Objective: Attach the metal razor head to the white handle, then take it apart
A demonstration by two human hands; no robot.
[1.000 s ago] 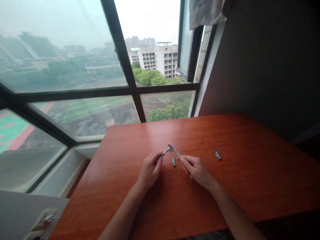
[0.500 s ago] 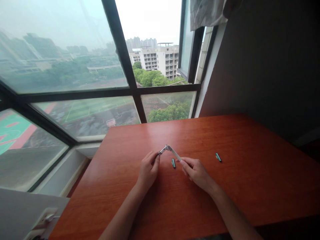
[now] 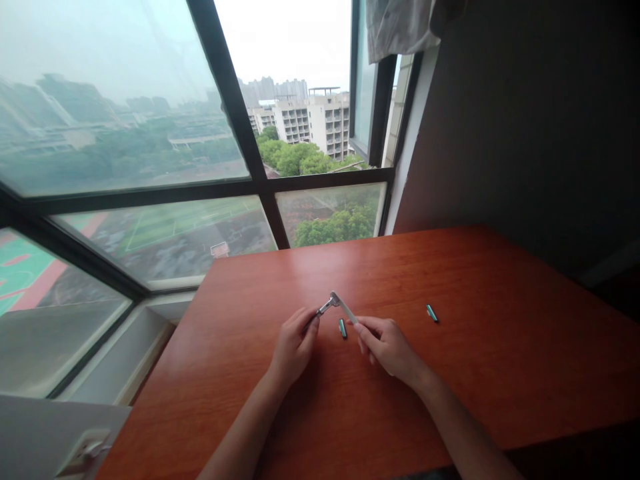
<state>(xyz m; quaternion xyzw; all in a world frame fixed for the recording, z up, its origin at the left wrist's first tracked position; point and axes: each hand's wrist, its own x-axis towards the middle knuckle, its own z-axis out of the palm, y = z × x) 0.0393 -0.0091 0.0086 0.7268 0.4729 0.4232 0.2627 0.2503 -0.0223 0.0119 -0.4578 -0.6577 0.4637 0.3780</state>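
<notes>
My left hand [image 3: 295, 343] is closed around the dark lower end of a silver razor [image 3: 327, 305], whose head points up and away to the right. Between the fingers and thumb of my right hand [image 3: 387, 347] is a thin, pale flat stick [image 3: 349, 313]. The stick's far end meets the razor's head; its exact tip is too small to make out. Just below, between both hands, a green and black razor cartridge [image 3: 343, 328] lies on the table. A second razor cartridge [image 3: 432, 313] rests farther right, apart from my hands.
The reddish-brown wooden table [image 3: 240, 400] runs up to a dark-framed window [image 3: 165, 197]. A dark wall [image 3: 500, 133] stands on the right. At lower left, a plug sits in a wall socket [image 3: 93, 450].
My right hand has moved slightly left and the stick lies closer along the razor's head. The whole view has shifted a little. Both cartridges stay where they lay on the table.
</notes>
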